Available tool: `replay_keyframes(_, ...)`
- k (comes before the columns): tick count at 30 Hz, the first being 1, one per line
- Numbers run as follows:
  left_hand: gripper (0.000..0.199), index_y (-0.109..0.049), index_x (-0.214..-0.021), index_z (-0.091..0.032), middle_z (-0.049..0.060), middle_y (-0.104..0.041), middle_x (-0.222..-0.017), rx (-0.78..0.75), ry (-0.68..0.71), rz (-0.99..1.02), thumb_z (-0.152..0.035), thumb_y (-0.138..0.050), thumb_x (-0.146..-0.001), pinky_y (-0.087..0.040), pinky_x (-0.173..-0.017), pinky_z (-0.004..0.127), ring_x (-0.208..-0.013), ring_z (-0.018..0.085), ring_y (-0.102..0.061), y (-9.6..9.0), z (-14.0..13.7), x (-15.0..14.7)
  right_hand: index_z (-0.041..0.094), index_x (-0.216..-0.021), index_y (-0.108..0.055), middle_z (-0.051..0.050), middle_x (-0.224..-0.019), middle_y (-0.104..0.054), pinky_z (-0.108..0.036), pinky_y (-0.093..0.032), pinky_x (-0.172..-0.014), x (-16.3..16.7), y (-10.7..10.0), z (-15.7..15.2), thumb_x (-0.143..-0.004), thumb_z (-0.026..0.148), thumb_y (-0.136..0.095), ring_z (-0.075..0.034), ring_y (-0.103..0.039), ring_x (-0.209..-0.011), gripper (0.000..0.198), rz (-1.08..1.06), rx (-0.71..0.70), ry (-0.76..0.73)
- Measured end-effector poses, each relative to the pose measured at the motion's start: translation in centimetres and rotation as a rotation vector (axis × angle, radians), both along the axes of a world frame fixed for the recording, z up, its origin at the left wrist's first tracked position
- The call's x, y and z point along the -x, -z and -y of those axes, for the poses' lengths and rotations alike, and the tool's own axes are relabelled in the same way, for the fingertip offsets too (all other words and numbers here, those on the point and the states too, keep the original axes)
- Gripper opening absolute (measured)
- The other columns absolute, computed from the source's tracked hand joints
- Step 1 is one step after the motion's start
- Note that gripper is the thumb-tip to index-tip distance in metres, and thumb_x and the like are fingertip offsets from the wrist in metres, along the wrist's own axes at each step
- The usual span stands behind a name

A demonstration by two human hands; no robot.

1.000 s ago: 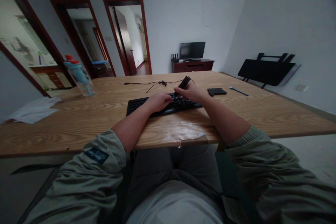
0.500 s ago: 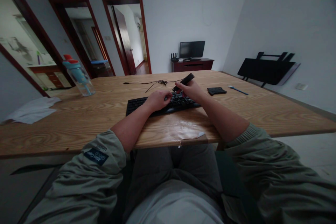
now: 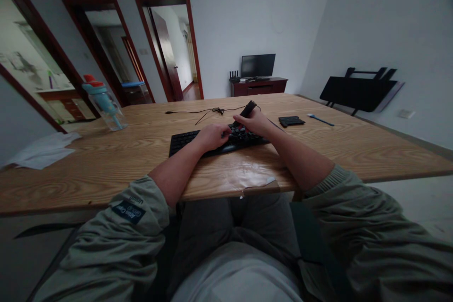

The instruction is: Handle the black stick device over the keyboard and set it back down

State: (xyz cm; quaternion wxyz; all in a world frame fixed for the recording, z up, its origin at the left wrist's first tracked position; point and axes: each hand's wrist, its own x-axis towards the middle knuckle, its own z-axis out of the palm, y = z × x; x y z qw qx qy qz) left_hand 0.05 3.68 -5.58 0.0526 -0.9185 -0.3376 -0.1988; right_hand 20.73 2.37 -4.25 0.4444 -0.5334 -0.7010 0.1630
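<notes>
A black keyboard [image 3: 184, 140] lies on the wooden table in front of me, its middle partly covered by both hands. My left hand [image 3: 213, 136] rests on it with the fingers curled in and pressed together. Whatever those fingers hold, if anything, is too small to make out. In my right hand [image 3: 256, 121] is a thick black stick-shaped tool [image 3: 247, 109], tilted with its upper end to the right. Its lower end comes down to the keys beside my left fingertips; its exact kind does not show.
Behind the keyboard runs a black cable [image 3: 217, 111], bundled midway. To the right lie a flat black ribbed piece [image 3: 291, 121] and a blue brush [image 3: 320, 120]. A water bottle [image 3: 106, 106] and white paper [image 3: 44, 149] are on the left of the table [image 3: 120, 170].
The black tool's upper end has shifted slightly left and down, standing somewhat steeper over the keys. My left hand stays in nearly the same place on the keyboard.
</notes>
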Motion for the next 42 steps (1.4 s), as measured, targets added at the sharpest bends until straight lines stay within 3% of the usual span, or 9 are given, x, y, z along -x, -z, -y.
replay_keyframes(7,0.03,-0.075,-0.106,-0.019,0.01,-0.076,-0.1,-0.01,0.011,-0.02,-0.025,-0.052,-0.087,-0.053,-0.083,0.04,-0.093,0.028,-0.069,-0.1,0.1,-0.2,0.015,-0.076,-0.065,-0.006,-0.07,-0.067,-0.027,-0.042,-0.055,-0.2,0.2,-0.2,-0.084,0.044,-0.065,-0.016,-0.055,-0.058,0.03,-0.029,0.068,0.009)
replay_keyframes(19,0.031,-0.075,-0.103,-0.02,0.011,-0.075,-0.096,-0.029,0.015,-0.06,-0.026,-0.049,-0.088,-0.051,-0.081,0.04,-0.09,0.028,-0.067,-0.3,0.2,-0.3,0.016,-0.065,-0.061,-0.003,-0.059,-0.061,-0.027,-0.036,-0.05,-0.2,-0.3,0.2,-0.083,0.041,-0.064,-0.013,-0.048,-0.052,0.031,0.054,0.002,-0.058)
replay_keyframes(32,0.032,-0.075,-0.105,-0.019,0.01,-0.076,-0.099,-0.02,0.035,-0.048,-0.028,-0.048,-0.09,-0.051,-0.08,0.039,-0.09,0.027,-0.069,0.0,-0.1,-0.4,0.016,-0.077,-0.065,-0.009,-0.072,-0.068,-0.029,-0.041,-0.051,-0.3,0.0,-0.1,-0.084,0.046,-0.064,-0.016,-0.056,-0.056,0.03,0.002,0.152,0.001)
replay_keyframes(40,0.026,-0.075,-0.088,-0.019,0.01,-0.074,-0.09,-0.073,0.088,-0.077,-0.023,-0.05,-0.088,-0.051,-0.078,0.037,-0.085,0.025,-0.067,0.1,-0.1,-0.5,0.017,-0.07,-0.059,-0.003,-0.065,-0.061,-0.028,-0.038,-0.059,-0.1,-0.8,0.9,-0.082,0.039,-0.063,-0.016,-0.052,-0.062,0.026,0.15,0.048,-0.12)
replay_keyframes(42,0.027,-0.075,-0.087,-0.018,0.01,-0.074,-0.091,-0.074,0.102,-0.079,-0.023,-0.049,-0.088,-0.051,-0.078,0.037,-0.086,0.025,-0.067,0.1,0.0,-0.5,0.017,-0.068,-0.059,-0.002,-0.062,-0.058,-0.028,-0.038,-0.061,0.0,-0.8,1.2,-0.078,0.034,-0.068,-0.016,-0.052,-0.065,0.021,0.078,0.044,-0.131)
